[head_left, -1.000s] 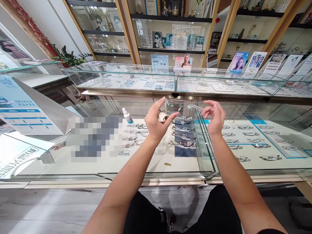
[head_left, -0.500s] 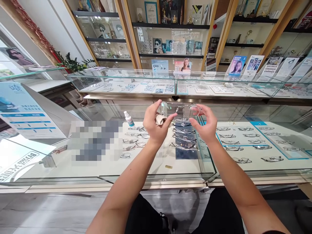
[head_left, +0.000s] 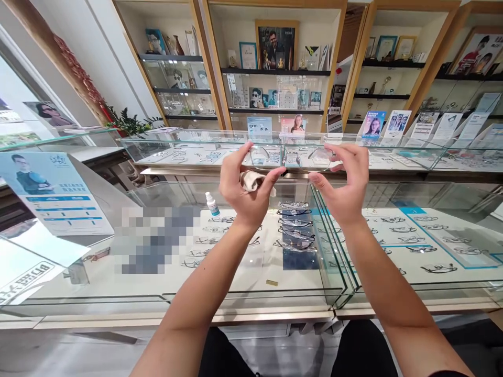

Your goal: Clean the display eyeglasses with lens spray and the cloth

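Note:
A pair of thin-rimmed glasses (head_left: 291, 160) is held up above the glass counter, between my two hands. My left hand (head_left: 248, 189) grips its left side and also has a crumpled pale cloth (head_left: 251, 181) tucked in the palm. At the other lens, my right hand (head_left: 346, 180) holds the frame's right side with its fingers, the thumb lower down. Beneath them, a column of glasses (head_left: 296, 222) lies on a dark strip in the display case. A white spray bottle (head_left: 211, 204) with a blue label stands left of my left hand.
The glass display case (head_left: 251, 298) runs across in front of me, with rows of glasses on the right (head_left: 401, 229). A blue and white sign (head_left: 66, 188) stands at the left. Another glass showcase (head_left: 188, 152) and tall shelves lie behind.
Both hands have risen in the view and spread apart with the glasses, whose lenses now show side by side more clearly. The view has tilted up, showing more of the shelves.

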A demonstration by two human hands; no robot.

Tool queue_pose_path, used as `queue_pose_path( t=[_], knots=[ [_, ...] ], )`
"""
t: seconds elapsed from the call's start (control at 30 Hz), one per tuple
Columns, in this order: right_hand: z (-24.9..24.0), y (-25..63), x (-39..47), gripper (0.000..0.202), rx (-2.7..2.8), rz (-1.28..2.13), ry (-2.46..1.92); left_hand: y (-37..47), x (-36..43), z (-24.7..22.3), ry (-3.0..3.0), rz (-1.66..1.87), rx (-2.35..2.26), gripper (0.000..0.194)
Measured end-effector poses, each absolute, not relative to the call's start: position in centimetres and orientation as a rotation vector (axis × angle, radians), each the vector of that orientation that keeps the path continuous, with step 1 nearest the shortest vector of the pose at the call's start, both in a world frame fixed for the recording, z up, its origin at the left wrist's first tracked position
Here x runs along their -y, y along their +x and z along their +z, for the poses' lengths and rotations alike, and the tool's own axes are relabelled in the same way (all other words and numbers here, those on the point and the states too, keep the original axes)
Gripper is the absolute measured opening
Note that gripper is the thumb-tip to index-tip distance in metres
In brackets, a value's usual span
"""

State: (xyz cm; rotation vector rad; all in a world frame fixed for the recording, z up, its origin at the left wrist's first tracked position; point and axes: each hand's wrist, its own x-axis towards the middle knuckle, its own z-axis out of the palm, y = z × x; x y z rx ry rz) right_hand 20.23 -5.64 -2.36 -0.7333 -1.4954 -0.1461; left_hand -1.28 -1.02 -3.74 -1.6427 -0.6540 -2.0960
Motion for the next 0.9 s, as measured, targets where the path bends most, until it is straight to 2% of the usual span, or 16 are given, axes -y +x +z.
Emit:
queue_pose_path(
  t=[0.23,0.47,0.9],
  knots=[
    [1.1,19.9,6.0,0.056,1.524,-0.384,-0.653,-0.3,1.7,0.3,-1.491,-2.136,0.536,0.069],
    [0.6,19.3,6.4,0.063,1.529,-0.363,-0.676,-1.2,1.4,-0.6,-1.586,-2.163,0.570,0.077],
    [0.3,18.5,6.2,0.050,1.483,-0.454,-0.737,-1.5,0.1,-0.9,-1.771,-2.101,0.666,0.076]
  ],
)
